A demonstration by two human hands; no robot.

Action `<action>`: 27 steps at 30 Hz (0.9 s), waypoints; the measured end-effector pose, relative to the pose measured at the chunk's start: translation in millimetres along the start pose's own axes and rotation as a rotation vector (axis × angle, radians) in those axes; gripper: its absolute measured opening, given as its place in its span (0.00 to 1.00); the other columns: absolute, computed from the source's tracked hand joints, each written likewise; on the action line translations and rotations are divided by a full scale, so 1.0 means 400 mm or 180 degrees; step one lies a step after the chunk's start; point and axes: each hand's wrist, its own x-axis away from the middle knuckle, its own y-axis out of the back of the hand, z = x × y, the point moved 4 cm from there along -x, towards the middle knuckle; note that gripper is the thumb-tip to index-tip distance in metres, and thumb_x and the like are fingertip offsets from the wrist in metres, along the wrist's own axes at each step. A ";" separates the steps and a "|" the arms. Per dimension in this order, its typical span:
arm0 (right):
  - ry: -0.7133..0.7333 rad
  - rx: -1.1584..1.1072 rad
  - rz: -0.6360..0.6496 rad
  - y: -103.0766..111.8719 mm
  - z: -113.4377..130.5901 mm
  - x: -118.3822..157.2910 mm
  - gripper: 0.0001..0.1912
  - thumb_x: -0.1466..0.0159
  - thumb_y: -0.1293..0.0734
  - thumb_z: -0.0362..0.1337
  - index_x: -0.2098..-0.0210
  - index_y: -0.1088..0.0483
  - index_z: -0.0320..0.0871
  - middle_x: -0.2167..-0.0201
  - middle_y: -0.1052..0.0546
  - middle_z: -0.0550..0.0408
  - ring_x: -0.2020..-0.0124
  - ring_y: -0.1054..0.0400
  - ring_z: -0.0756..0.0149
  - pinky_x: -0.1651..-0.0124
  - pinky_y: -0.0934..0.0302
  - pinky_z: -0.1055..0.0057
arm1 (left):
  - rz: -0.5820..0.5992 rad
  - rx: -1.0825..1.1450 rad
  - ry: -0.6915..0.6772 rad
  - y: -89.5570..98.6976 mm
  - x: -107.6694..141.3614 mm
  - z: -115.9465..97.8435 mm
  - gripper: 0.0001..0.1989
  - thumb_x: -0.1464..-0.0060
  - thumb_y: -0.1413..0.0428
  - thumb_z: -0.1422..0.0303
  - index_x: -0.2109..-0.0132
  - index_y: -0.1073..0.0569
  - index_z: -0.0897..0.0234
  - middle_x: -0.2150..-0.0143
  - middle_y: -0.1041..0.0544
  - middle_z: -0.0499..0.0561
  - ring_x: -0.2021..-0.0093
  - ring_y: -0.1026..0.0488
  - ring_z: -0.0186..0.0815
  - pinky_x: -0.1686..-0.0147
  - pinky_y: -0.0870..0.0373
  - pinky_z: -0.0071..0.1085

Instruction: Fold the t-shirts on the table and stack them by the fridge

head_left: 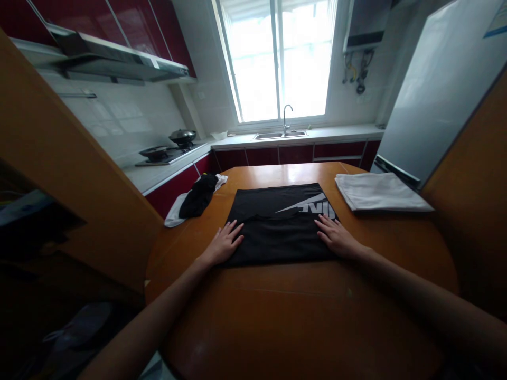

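Observation:
A black T-shirt (277, 240) with a large pale printed logo lies on the wooden table, its near part folded over toward the far side. The print shows upside down and is partly covered by the folded layer. On the shirt's left edge rests my left hand (226, 243), fingers spread flat. My right hand (335, 236) lies flat across the right edge, fingertips by the logo. Neither hand grips the cloth.
At the table's (277, 316) right side is a folded white cloth (382, 191). Crumpled black and white clothes (198, 196) hang by the left edge. Beyond are a stove with a lidded pan (182, 136), a sink (279, 135) under the window, and a fridge (439, 100).

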 end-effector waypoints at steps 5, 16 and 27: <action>0.0014 -0.0056 -0.0045 -0.004 0.066 0.167 0.28 0.28 0.45 0.47 0.31 0.40 0.46 0.28 0.45 0.46 0.27 0.55 0.52 0.30 0.53 0.44 | -0.0031 -0.0002 -0.0208 -0.010 0.154 -0.015 0.30 0.32 0.57 0.50 0.29 0.41 0.55 0.25 0.49 0.57 0.27 0.51 0.51 0.33 0.49 0.57; -0.0603 -0.0627 -0.0014 0.099 -0.009 0.140 0.15 0.35 0.36 0.45 0.55 0.23 0.45 0.58 0.20 0.48 0.62 0.24 0.57 0.59 0.29 0.63 | -0.0087 0.1290 0.0383 0.090 0.159 0.058 0.23 0.42 0.46 0.49 0.53 0.22 0.63 0.57 0.20 0.56 0.58 0.21 0.44 0.57 0.24 0.37; -0.0871 -0.0940 0.0073 0.091 -0.018 0.095 0.11 0.37 0.35 0.45 0.69 0.26 0.47 0.72 0.20 0.54 0.72 0.26 0.61 0.69 0.35 0.67 | 0.0235 0.1715 0.0506 0.107 0.109 0.063 0.21 0.47 0.42 0.46 0.64 0.23 0.61 0.67 0.21 0.50 0.66 0.25 0.40 0.65 0.28 0.32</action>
